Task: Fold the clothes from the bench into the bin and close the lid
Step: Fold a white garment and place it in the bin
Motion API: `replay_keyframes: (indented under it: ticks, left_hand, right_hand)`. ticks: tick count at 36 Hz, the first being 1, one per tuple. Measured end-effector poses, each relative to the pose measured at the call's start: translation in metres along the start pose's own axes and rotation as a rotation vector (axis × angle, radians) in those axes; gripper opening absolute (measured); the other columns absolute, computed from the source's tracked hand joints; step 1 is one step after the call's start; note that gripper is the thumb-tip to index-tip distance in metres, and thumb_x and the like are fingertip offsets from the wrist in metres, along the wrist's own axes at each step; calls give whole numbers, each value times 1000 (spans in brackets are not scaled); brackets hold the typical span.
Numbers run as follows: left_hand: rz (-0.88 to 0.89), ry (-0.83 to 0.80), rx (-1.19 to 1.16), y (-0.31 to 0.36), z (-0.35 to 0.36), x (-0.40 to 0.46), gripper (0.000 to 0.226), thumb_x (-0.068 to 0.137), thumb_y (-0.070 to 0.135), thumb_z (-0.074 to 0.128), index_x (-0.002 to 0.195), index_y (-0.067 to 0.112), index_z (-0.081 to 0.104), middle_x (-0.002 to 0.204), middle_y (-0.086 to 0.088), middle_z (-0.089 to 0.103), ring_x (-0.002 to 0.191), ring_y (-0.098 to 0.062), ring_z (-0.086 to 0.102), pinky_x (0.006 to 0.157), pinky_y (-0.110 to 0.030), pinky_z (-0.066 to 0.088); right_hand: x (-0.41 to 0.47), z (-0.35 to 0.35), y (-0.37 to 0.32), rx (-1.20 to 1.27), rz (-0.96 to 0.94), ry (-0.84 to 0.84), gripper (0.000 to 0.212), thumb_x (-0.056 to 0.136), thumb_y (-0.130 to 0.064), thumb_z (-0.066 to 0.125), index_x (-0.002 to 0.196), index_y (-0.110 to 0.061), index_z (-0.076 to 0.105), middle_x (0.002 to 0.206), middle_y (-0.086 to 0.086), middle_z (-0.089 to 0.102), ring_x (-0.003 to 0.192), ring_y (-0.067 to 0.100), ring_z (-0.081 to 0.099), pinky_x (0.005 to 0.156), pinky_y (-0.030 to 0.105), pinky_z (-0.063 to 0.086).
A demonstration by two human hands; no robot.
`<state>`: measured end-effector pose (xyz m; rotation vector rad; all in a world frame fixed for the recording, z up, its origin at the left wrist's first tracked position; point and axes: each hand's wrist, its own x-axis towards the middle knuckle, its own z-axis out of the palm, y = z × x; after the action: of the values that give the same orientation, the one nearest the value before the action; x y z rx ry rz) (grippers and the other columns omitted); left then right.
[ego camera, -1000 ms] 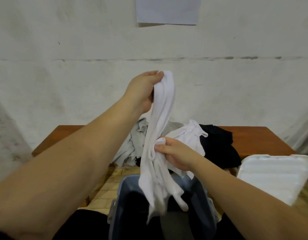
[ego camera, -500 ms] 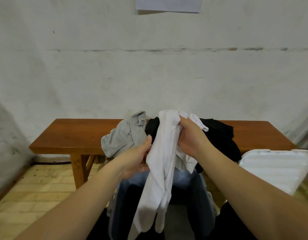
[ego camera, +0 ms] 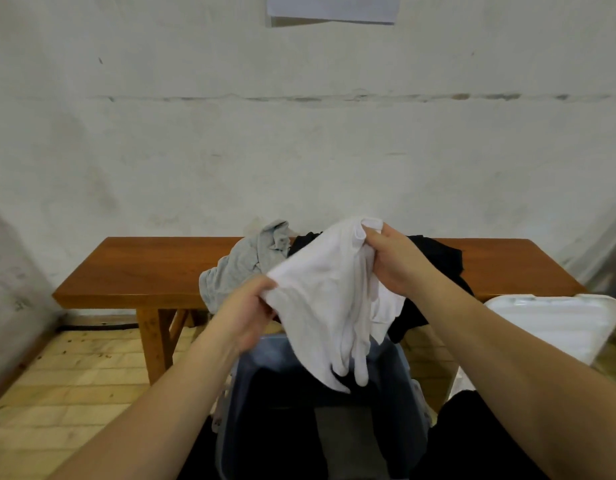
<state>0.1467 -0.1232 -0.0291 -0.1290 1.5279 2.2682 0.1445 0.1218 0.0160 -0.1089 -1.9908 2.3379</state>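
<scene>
Left fingers: the left hand (ego camera: 242, 315) pinches a lower corner of the white garment (ego camera: 329, 306), thumb on top and fingers curled underneath.
Right fingers: the right hand (ego camera: 394, 263) grips the garment's upper bunched edge, fingers curled round a thick wad of cloth.
White garment: soft, thin knit cotton, stretched slantwise between the two hands, with limp creased folds hanging down over the mouth of the bin (ego camera: 414, 403).
Bin: a deep rectangular tub of smooth grey-blue plastic, open, directly below the hands; its inside is dark and I cannot tell what lies in it.
Lid: a white plastic lid (ego camera: 556, 323) with rounded corners and faint ribs, off the bin, to its right.
Surface: a long bench (ego camera: 154, 268) of glossy reddish-brown wood with slanted leg braces, just behind the bin.
Clothes on the surface: a crumpled grey garment (ego camera: 247, 265) of soft jersey, and beside it a black garment (ego camera: 441, 261) in a loose heap, part of it drooping over the front edge.
Floor: pale yellowish brick (ego camera: 74, 382), matte and worn.
Wall: rough whitewashed plaster (ego camera: 299, 150) with a horizontal crack; a sheet of paper (ego camera: 330, 6) at the top edge.
</scene>
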Motion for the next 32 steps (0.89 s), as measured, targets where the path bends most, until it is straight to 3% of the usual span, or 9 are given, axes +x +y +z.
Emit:
replay_keyframes:
  ticks: [4, 6, 9, 12, 17, 22, 25, 28, 32]
  left_hand:
    - [141, 161, -37, 25, -11, 9, 35, 90, 17, 60, 124, 7, 60, 121, -17, 66, 108, -30, 64, 91, -43, 52]
    - [200, 220, 11, 37, -16, 10, 33, 90, 17, 62, 122, 8, 64, 117, -17, 69, 104, -31, 66, 87, -43, 53]
    - [254, 255, 62, 53, -24, 11, 25, 95, 16, 60, 119, 8, 66, 113, -15, 71, 110, -33, 66, 99, -48, 49]
    - [294, 251, 101, 66, -33, 10, 20, 97, 17, 59, 113, 6, 66, 112, -16, 72, 110, -33, 67, 101, -51, 48]
    - [332, 311, 119, 88, -46, 2, 22, 99, 18, 58, 119, 9, 62, 111, -10, 71, 102, -24, 69, 84, -35, 54]
    - [384, 345, 245, 103, -56, -2, 16, 101, 22, 56, 115, 15, 57, 112, -2, 63, 99, -18, 61, 85, -35, 50]
    - [387, 354, 336, 111, -65, -4, 21, 100, 25, 56, 119, 14, 56, 113, -4, 64, 101, -21, 62, 78, -34, 51]
    - [378, 354, 421, 120, -74, -6, 19, 100, 26, 56, 114, 14, 60, 113, -7, 67, 102, -24, 64, 84, -39, 52]
    - [408, 390, 421, 133, -85, -10, 22, 100, 27, 57, 118, 14, 61, 113, -7, 68, 101, -25, 66, 81, -39, 53]
  right_hand:
    - [6, -26, -4, -131, 4, 119, 33, 98, -27, 57, 125, -8, 59, 123, 13, 67, 116, 28, 64, 106, 50, 46]
    - [5, -38, -8, -178, 8, 161, 24, 101, -24, 54, 120, -11, 60, 124, 13, 65, 113, 26, 63, 102, 47, 49]
    - [3, -55, -13, -258, 40, 150, 17, 102, -29, 54, 112, -19, 63, 121, 8, 67, 108, 24, 64, 93, 42, 53]
    - [1, -74, -17, -325, 86, 204, 21, 98, -36, 59, 112, -22, 65, 117, 3, 68, 108, 24, 64, 93, 44, 54]
    - [-1, -94, -22, -307, 134, 320, 19, 99, -30, 59, 102, -12, 65, 110, 10, 70, 100, 28, 67, 93, 45, 54]
    - [-8, -104, -26, -302, 133, 343, 20, 97, -33, 61, 92, -14, 64, 101, 4, 70, 94, 23, 69, 90, 39, 55]
    - [-9, -109, -25, -312, 145, 337, 24, 96, -36, 63, 95, -11, 63, 102, 3, 70, 99, 25, 68, 92, 40, 55]
    - [-10, -110, -27, -325, 142, 343, 28, 97, -36, 61, 105, -9, 61, 102, 4, 68, 99, 25, 67, 86, 36, 56]
    - [-7, -114, -35, -152, 70, 404, 31, 101, -37, 54, 111, -9, 61, 110, 7, 68, 102, 22, 67, 78, 29, 54]
